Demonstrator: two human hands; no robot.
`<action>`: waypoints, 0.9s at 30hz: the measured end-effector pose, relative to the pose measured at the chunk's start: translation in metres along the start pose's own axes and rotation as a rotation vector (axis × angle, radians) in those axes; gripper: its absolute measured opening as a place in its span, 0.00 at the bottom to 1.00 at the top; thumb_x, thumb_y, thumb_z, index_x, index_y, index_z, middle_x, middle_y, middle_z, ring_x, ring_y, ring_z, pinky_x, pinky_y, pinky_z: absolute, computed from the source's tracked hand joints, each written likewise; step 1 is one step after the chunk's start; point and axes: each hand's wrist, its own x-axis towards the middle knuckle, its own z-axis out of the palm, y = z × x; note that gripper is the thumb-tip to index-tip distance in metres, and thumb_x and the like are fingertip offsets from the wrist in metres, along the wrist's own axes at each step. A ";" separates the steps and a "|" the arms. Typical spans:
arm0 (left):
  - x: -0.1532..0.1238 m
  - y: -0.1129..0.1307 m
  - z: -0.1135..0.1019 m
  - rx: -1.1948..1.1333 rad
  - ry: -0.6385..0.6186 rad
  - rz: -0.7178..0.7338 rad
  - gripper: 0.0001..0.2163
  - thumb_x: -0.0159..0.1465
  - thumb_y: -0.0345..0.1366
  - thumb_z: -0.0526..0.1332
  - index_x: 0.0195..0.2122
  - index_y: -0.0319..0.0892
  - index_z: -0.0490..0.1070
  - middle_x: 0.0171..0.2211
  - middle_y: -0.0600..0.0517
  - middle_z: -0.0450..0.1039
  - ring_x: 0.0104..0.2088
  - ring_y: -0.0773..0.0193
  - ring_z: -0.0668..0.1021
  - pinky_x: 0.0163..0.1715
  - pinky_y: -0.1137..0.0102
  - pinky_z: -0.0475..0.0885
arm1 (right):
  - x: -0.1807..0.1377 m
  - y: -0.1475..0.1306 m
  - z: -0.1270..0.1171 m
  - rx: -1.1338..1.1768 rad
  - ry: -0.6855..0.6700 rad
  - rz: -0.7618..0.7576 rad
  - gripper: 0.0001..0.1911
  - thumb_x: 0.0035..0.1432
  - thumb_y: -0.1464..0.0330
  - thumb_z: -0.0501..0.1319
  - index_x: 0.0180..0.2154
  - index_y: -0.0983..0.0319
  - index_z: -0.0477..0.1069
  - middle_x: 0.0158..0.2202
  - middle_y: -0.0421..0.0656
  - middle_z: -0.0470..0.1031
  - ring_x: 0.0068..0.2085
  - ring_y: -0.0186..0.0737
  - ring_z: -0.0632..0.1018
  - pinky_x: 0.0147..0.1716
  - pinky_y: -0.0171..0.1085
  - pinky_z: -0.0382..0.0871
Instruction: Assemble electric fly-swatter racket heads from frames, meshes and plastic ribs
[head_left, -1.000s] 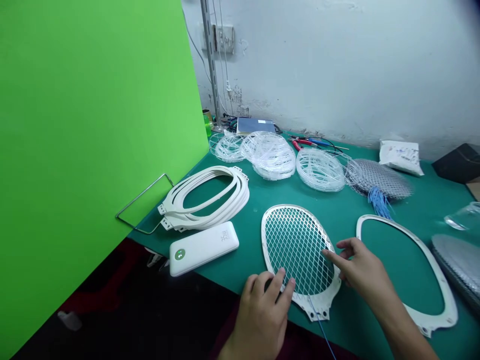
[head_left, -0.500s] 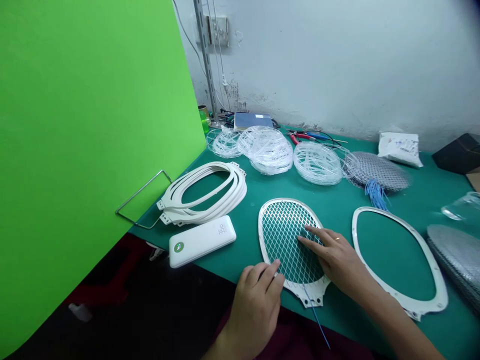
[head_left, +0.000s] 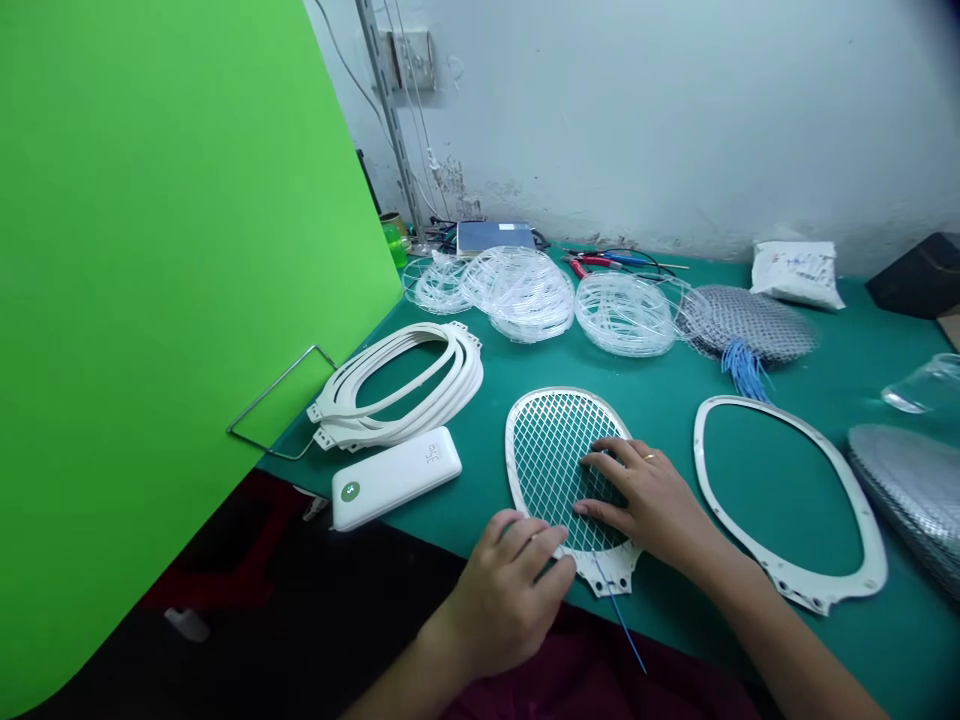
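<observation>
A white racket-shaped frame (head_left: pixel 512 450) with a white diamond mesh (head_left: pixel 559 455) across it lies in front of me on the green table. At its lower left rim, my left hand (head_left: pixel 510 590) is closed, its bent fingers and thumb around the edge. My right hand (head_left: pixel 649 495) rests over the right part of the mesh with fingers apart, the fingertips on the strands. A thin blue cord (head_left: pixel 626 630) runs from the base of the mesh over the frame's neck and past the table edge. To the right lies a bare white frame (head_left: pixel 825 460).
Left are stacked white frames (head_left: pixel 469 385) and a white power bank (head_left: pixel 397 478). Behind lie coils of clear line (head_left: pixel 626 315), red-handled pliers (head_left: pixel 596 261) and grey netting (head_left: pixel 757 320) with blue cords (head_left: pixel 745 370). A green panel (head_left: pixel 187 250) stands left; more netting (head_left: pixel 911 490) lies right.
My right hand's fingers have bent and its thumb now shows over the mesh. The left hand has shifted slightly along the lower rim. The whole view has moved a little.
</observation>
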 end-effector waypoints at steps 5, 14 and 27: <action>0.021 -0.008 0.000 -0.139 -0.248 0.214 0.15 0.71 0.30 0.52 0.58 0.38 0.64 0.47 0.48 0.76 0.45 0.60 0.76 0.45 0.63 0.69 | 0.006 -0.004 -0.010 0.001 -0.023 -0.007 0.24 0.62 0.50 0.60 0.52 0.58 0.71 0.54 0.50 0.71 0.53 0.56 0.72 0.45 0.52 0.69; 0.033 -0.014 -0.002 -0.277 -0.406 0.148 0.13 0.67 0.28 0.55 0.52 0.41 0.68 0.49 0.48 0.75 0.44 0.59 0.75 0.47 0.64 0.67 | -0.107 -0.066 0.012 0.193 0.353 0.092 0.06 0.66 0.67 0.57 0.37 0.59 0.70 0.31 0.46 0.72 0.31 0.40 0.75 0.26 0.37 0.69; 0.034 -0.014 -0.002 -0.282 -0.352 0.156 0.12 0.67 0.28 0.56 0.51 0.41 0.70 0.49 0.50 0.76 0.45 0.61 0.75 0.47 0.66 0.68 | -0.119 -0.078 0.028 0.225 0.265 0.128 0.09 0.67 0.72 0.52 0.46 0.62 0.69 0.31 0.44 0.72 0.27 0.37 0.77 0.24 0.32 0.72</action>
